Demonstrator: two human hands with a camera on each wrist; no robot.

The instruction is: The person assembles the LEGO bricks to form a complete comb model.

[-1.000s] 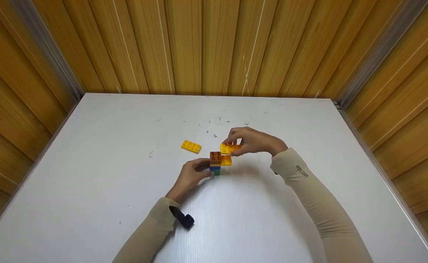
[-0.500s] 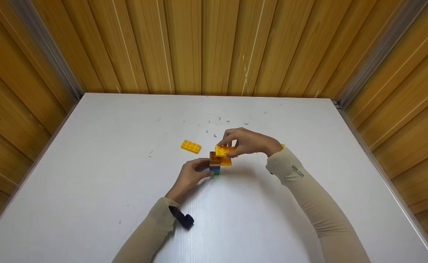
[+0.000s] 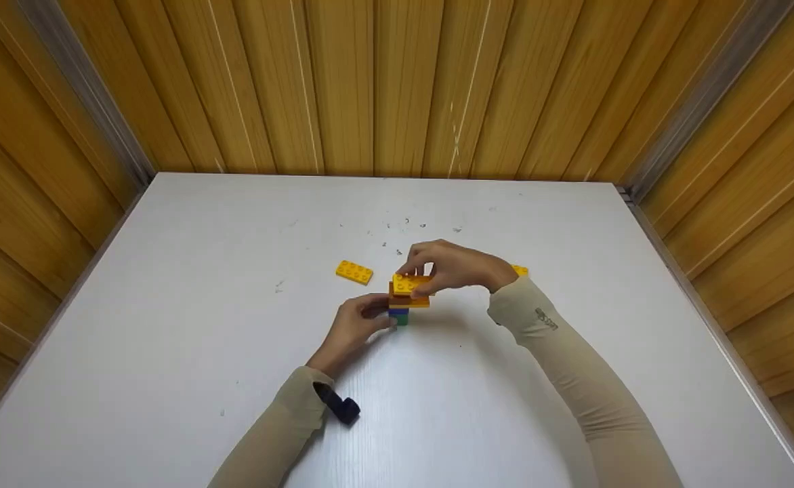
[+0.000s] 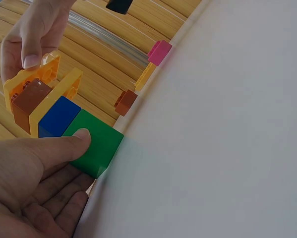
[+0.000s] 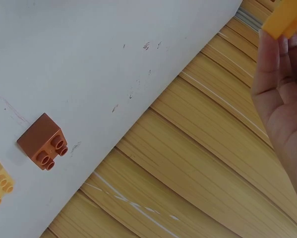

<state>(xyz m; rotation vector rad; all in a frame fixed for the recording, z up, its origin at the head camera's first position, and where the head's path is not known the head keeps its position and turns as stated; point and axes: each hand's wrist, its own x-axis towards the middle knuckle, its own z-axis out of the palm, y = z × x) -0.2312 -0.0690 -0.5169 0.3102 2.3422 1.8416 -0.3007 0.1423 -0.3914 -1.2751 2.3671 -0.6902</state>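
A block tower stands on the white table, with a green brick (image 4: 102, 141) at the bottom, then a blue brick (image 4: 62, 113), a yellow plate jutting to the right (image 3: 421, 304) and a brown brick (image 4: 33, 103). My left hand (image 3: 355, 327) grips the tower low from the left, its thumb on the green brick. Over the brown brick, my right hand (image 3: 456, 266) pinches another yellow studded plate (image 3: 404, 284) between thumb and fingers. In the left wrist view this plate lies right at the brown brick's studs, slightly tilted to it.
One loose yellow plate (image 3: 354, 272) lies behind and left of the tower. Another yellow plate (image 3: 520, 270) shows partly behind the right wrist. A loose brown brick (image 5: 41, 140) and a pink brick (image 4: 159, 52) also lie on the table (image 3: 166, 305).
My right hand has carried its yellow plate leftward and slightly down, from beside the tower to over the brown brick. The left hand and tower have stayed put.
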